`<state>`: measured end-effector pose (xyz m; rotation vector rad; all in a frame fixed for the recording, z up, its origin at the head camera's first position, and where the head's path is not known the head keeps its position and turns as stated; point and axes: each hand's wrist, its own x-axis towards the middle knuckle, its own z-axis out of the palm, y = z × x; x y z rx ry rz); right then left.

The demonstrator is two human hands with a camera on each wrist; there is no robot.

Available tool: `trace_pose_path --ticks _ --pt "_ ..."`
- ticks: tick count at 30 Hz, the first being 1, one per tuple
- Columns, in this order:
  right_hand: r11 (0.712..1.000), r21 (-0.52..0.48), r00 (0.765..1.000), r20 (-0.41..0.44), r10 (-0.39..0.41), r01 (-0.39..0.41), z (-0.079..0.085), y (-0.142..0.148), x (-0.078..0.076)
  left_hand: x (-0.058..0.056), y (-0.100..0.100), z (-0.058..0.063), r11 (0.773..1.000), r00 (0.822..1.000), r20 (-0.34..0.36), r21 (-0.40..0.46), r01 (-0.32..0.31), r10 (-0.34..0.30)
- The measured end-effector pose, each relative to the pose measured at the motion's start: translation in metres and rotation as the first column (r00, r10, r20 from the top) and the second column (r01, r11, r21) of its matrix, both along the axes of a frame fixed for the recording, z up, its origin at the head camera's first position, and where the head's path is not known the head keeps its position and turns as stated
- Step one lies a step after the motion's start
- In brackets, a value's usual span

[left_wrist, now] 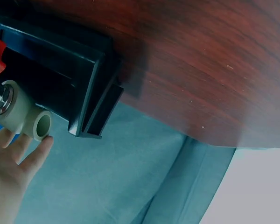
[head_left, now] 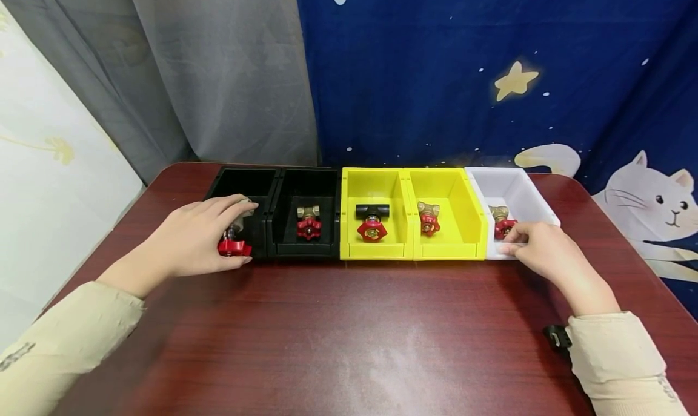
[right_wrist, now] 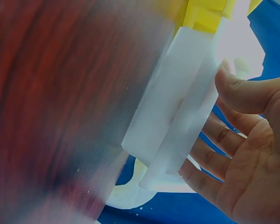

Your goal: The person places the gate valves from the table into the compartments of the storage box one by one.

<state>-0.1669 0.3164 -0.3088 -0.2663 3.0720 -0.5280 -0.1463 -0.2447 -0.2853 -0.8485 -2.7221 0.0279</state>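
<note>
My left hand (head_left: 199, 237) holds a valve (head_left: 235, 246) with a red handle and a pale plastic body at the leftmost black bin (head_left: 248, 177). The thumb is by the red handle, the fingers by the pale body (left_wrist: 30, 116). In the left wrist view a round pipe opening faces outward above my fingertips. My right hand (head_left: 545, 249) reaches over the front of the white bin (head_left: 531, 192), fingers loosely bent and thumb (right_wrist: 235, 88) at its front lip. A brass valve (head_left: 502, 224) with a red handwheel lies in that bin, close to my fingertips and partly hidden by them.
The second black bin (head_left: 280, 222) holds a brass valve (head_left: 308, 223). Two yellow bins (head_left: 376, 250) hold a black-bodied valve (head_left: 372, 222) and another brass valve (head_left: 429, 218). All the bins stand side by side on the reddish-brown table (head_left: 338, 331), with curtains behind.
</note>
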Motion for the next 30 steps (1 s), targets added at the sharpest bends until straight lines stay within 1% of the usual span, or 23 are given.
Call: trace_pose_path --ticks 9,14,21,30 --pt "1.0 0.001 1.0 0.003 -0.005 0.005 -0.001 0.0 0.0 -0.018 0.001 0.003 0.999 0.995 0.092 -0.019 -0.043 0.045" --pt "1.0 0.002 1.0 0.008 -0.008 0.008 -0.002 0.0 -0.001 -0.025 0.003 0.005 0.998 0.988 0.136 -0.021 -0.065 0.067" --pt "1.0 0.004 1.0 0.012 -0.015 0.015 -0.002 0.0 0.0 -0.031 0.003 0.006 0.993 0.973 0.201 -0.036 -0.111 0.116" --pt "1.0 0.002 1.0 0.021 -0.015 0.015 0.0 0.0 0.0 -0.039 0.003 0.01 0.99 0.965 0.222 -0.044 -0.132 0.138"
